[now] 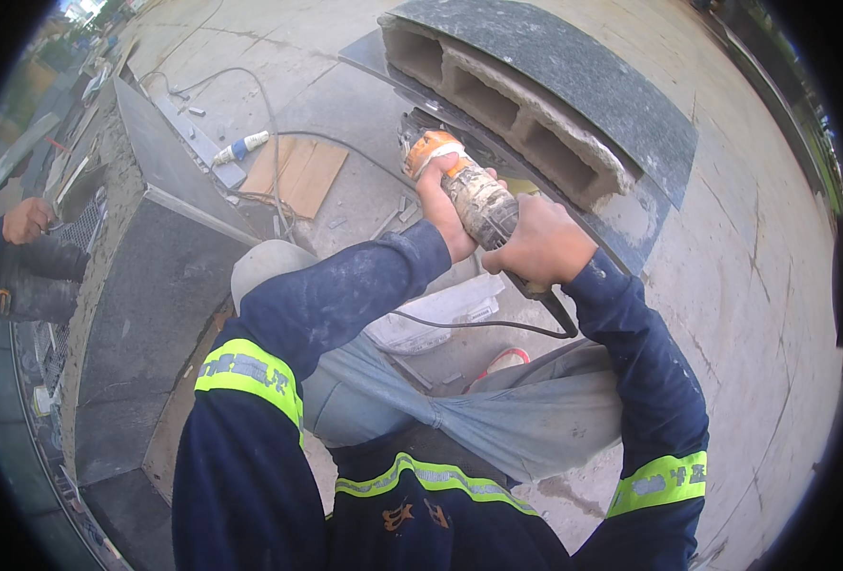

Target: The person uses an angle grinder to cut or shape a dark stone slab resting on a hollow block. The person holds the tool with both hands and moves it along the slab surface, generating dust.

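Both my hands hold a dusty angle grinder with an orange head. My left hand grips its front near the orange part. My right hand wraps the rear of the body, where a black cable leaves it. The grinder's head rests against the edge of a dark granite slab that lies on a hollow concrete block. The disc itself is hidden behind the tool and my hands.
Another dark stone slab lies at my left knee, a grey slab beyond it. Wooden boards and cables lie on the concrete floor. Another person's hand shows at the far left. A white tub sits below my arms.
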The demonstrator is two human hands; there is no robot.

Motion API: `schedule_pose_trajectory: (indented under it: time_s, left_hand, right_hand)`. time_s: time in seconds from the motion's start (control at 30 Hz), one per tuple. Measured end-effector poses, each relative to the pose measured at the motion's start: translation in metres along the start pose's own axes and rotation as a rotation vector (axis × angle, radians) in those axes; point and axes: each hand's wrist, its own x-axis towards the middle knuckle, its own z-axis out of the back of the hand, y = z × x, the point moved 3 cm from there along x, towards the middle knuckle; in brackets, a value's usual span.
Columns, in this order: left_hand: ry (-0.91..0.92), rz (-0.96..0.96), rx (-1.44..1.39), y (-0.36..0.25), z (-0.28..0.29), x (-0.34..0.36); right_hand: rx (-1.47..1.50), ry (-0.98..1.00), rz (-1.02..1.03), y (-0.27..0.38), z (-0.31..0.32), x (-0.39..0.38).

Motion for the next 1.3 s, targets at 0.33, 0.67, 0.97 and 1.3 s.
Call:
schedule_pose_trajectory:
  time_s: [0.33, 0.67, 0.97, 1.3]
  left_hand:
    - [0.002, -0.027, 0.054, 0.005, -0.007, -0.010]
    - [0.001, -0.028, 0.038, -0.003, -0.004, -0.001]
    - [-0.022, -0.055, 0.035, -0.012, 0.000, 0.014]
    - [-0.022, 0.002, -0.008, -0.019, 0.007, 0.026]
  right_hand:
    - [0.015, 0.001, -0.013, 0.000, 0.002, -0.009]
    - [0.011, 0.005, 0.012, 0.004, 0.004, 0.001]
    - [-0.001, 0.073, -0.051, 0.009, 0.007, 0.017]
    - [0.006, 0.038, -0.005, 0.004, -0.001, 0.034]
